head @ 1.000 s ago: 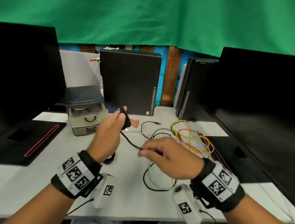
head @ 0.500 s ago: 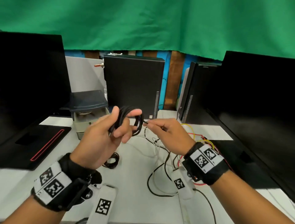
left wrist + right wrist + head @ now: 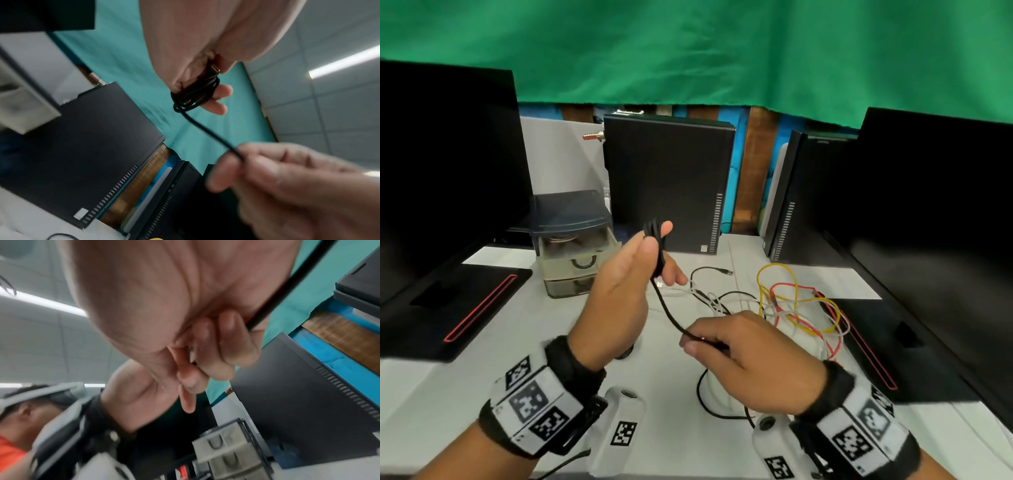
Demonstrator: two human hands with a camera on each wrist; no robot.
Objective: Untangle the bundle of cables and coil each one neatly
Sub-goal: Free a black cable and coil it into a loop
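Observation:
My left hand [image 3: 654, 251] is raised above the desk and grips a small coil of black cable [image 3: 656, 240] between thumb and fingers; the coil [image 3: 197, 93] wraps round those fingers. One strand [image 3: 667, 308] runs from the coil down to my right hand [image 3: 690, 339], which pinches it between thumb and forefinger nearer to me. The right wrist view shows the black cable [image 3: 273, 301] passing through the curled fingers [image 3: 226, 345]. A tangle of yellow, red and white cables [image 3: 794, 305] lies on the desk behind my right hand. A black loop [image 3: 703, 401] trails beneath it.
A small drawer unit [image 3: 571, 246] stands at the back left. Two black computer cases [image 3: 667, 185] [image 3: 791, 195] stand behind, with dark monitors on both sides. Black pads with red lines [image 3: 465, 308] [image 3: 876, 346] flank the white desk [image 3: 671, 428]. Another dark coil [image 3: 625, 353] peeks out under my left wrist.
My right hand, which was up by the coil half a second ago, has slid back toward me along the black cable. My left hand still holds the coil raised.

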